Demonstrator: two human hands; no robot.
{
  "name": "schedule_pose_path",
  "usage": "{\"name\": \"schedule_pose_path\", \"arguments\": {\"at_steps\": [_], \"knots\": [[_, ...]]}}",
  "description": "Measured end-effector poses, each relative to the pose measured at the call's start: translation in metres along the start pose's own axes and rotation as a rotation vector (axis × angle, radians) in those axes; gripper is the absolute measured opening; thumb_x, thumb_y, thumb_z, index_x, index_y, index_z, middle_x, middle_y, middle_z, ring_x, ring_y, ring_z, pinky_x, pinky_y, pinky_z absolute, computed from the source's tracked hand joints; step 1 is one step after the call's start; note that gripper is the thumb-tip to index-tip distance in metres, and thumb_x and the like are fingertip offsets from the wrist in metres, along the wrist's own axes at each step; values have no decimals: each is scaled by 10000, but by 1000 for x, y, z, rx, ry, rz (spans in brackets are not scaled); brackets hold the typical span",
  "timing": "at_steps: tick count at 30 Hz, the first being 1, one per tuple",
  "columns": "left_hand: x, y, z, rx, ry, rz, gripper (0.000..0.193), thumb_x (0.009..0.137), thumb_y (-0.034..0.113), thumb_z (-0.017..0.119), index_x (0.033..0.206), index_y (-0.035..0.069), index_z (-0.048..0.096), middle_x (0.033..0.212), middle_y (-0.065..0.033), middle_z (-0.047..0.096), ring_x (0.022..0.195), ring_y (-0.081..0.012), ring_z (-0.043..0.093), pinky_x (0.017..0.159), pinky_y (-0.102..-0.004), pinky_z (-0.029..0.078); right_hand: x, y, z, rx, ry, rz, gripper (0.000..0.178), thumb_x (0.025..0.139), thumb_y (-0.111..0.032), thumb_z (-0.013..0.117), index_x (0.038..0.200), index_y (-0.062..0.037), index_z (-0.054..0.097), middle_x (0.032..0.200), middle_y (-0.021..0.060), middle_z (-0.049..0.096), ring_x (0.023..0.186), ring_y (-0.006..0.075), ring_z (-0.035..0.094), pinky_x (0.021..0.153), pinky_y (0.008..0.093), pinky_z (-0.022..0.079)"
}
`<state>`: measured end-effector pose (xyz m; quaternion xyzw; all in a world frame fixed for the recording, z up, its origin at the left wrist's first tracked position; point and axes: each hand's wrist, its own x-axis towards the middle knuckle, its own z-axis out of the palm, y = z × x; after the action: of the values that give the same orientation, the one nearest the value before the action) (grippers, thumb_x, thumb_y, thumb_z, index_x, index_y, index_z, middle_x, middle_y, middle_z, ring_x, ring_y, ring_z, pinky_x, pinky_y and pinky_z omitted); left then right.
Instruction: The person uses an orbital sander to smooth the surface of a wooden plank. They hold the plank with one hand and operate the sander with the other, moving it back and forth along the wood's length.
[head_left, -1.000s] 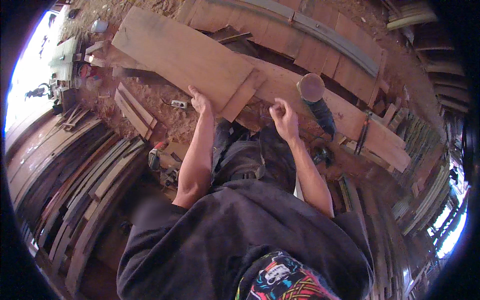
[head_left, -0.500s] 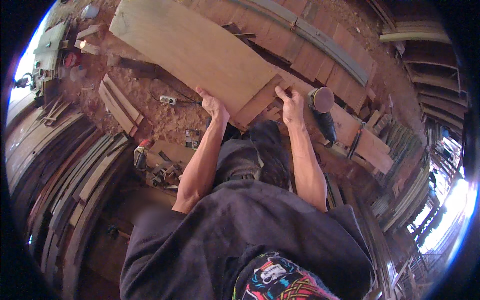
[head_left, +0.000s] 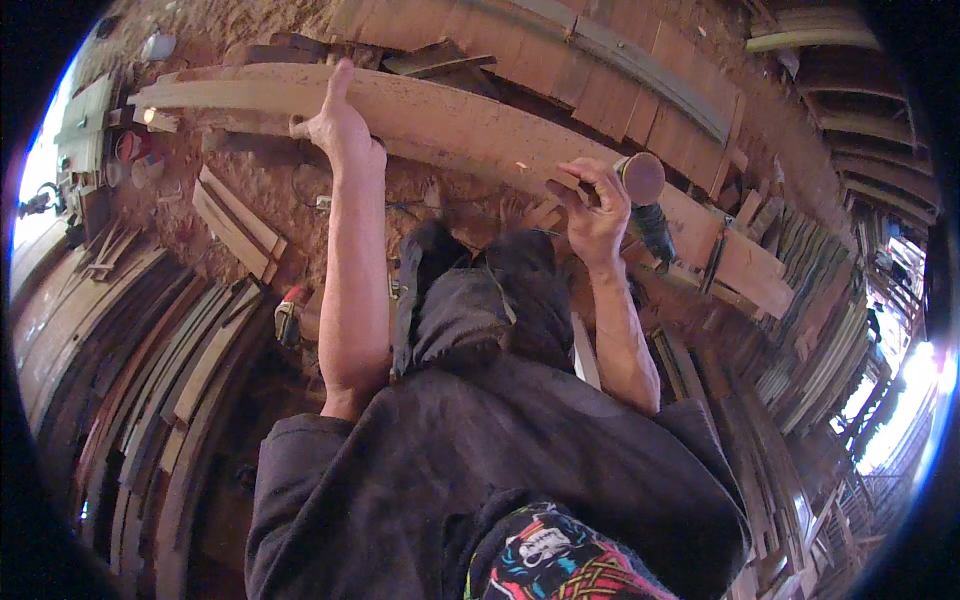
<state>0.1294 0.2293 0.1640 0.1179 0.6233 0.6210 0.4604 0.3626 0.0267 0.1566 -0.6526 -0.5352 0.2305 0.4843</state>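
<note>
Now the long plank (head_left: 440, 125) is left uncovered, the left hand (head_left: 348, 135) spread, seemingly empty; the right hand (head_left: 598, 212) half-curled, hold unclear

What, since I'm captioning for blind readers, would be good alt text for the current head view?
A person's left hand, thumb spread, is over a long wooden plank, while the right hand, fingers bent, is near a disc sander. Long timber boards line the lower left.
</note>
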Motion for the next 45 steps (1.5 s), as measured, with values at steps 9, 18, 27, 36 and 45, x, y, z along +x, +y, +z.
{"name": "schedule_pose_path", "arguments": {"at_steps": [9, 18, 27, 36, 45], "knots": [[-5, -14, 14, 297, 83, -3, 798, 797, 153, 799, 1396, 17, 289, 1214, -171, 588, 1067, -291, 650, 800, -466, 597, -9, 36, 7, 139, 72, 119, 289, 829, 55, 831, 1096, -36, 771, 1102, 89, 735, 1026, 185, 714, 844, 300, 594], [-14, -6, 17, 298, 77, -40, 572, 842, 172, 765, 1273, -64, 472, 1188, -176, 641, 882, -279, 688, 709, -451, 594, -8, 34, -7, 258, -56, 215, 263, 891, 93, 781, 1122, -21, 729, 1201, 54, 666, 1133, 163, 680, 1002, 330, 598], [-10, -11, 16, 290, 120, 12, 536, 811, 174, 781, 1192, -42, 472, 1135, -188, 640, 887, -299, 696, 670, -473, 594, -27, 39, -26, 177, -34, 246, 172, 1009, -127, 752, 1108, 11, 721, 1133, 56, 717, 1026, 142, 695, 959, 298, 563], [-16, -11, 15, 260, 131, 33, 550, 784, 150, 777, 1204, -40, 478, 1094, -177, 650, 853, -302, 700, 659, -476, 593, -35, 56, -19, 383, -167, 642, 340, 1088, -369, 640, 1089, -46, 749, 1029, 59, 761, 916, 142, 713, 770, 269, 558], [-4, -15, -55, 165, -76, -81, 365, 845, 202, 711, 1160, 39, 625, 1147, -109, 664, 958, -288, 693, 798, -470, 576, -22, 15, 25, 1232, -26, 1311, 587, 1034, -421, 692, 1450, -38, 537, 1272, 139, 690, 1038, 246, 723, 827, 356, 608]]}}
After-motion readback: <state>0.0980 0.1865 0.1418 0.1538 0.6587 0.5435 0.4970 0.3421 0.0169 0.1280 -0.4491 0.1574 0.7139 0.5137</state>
